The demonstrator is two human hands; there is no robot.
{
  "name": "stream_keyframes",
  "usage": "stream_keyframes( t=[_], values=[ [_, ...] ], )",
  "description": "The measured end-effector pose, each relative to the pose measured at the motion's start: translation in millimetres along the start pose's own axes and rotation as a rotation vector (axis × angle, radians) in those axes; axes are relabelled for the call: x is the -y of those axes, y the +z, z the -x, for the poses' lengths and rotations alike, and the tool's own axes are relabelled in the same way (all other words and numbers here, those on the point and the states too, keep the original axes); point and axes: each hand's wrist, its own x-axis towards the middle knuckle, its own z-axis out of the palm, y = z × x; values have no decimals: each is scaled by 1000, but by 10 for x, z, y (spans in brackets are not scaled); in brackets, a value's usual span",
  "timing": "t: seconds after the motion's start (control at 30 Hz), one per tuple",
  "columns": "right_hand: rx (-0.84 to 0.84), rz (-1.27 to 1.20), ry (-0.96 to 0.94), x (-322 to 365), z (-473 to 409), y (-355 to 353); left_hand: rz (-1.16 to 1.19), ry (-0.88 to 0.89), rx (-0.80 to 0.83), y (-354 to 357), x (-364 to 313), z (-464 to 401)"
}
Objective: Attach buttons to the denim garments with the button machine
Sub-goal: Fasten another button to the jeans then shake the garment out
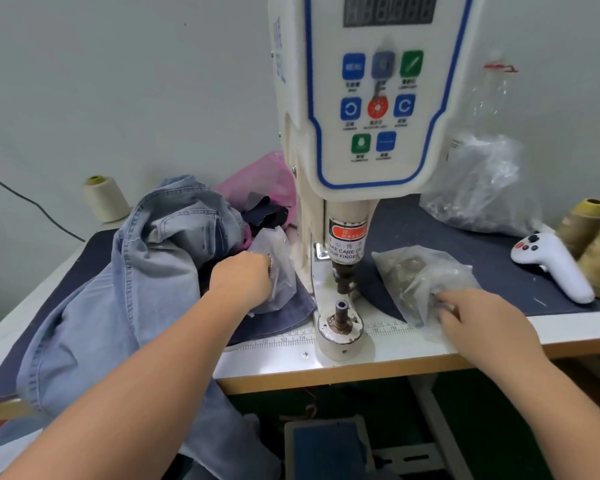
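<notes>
both forearms reach in: left hand pinches a small clear bag, right hand digs into the button bag. between them, nearer the right, stands the die post; denim garment lies left.

The white table carries a dark mat, button machine and denim garment.

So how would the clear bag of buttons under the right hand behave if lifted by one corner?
The clear bag of buttons is thin crinkled film, so probably floppy. The metal pieces inside would likely slide and sag to the bottom. The right hand has fingers at its edge; the film may be slippery.
</notes>
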Motion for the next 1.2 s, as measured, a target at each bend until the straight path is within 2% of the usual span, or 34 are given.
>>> stream_keyframes(
  t=[0.1, 0.33, 0.47, 0.6, 0.93, 1.2],
  values=[
    [35, 45, -26, 19, -81, 68, -46, -6, 8, -28, -49, 16],
    [-76, 55, -17, 54, -84, 162, -102, 25, 14, -62, -91, 59],
    [-134, 92, -48, 66, -84, 194, 46, -11, -28, 40, -22, 100],
    [-137, 155, -57, 61, -82, 241, 74, -6, -84, 60, -1, 123],
    [-189, -19, 72, 82, -78, 290, 472, -138, -134, 46, 40, 220],
    [-310, -139, 36, 43, -26, 345, 564, -111, -215, 22, -34, 282]
  ],
)
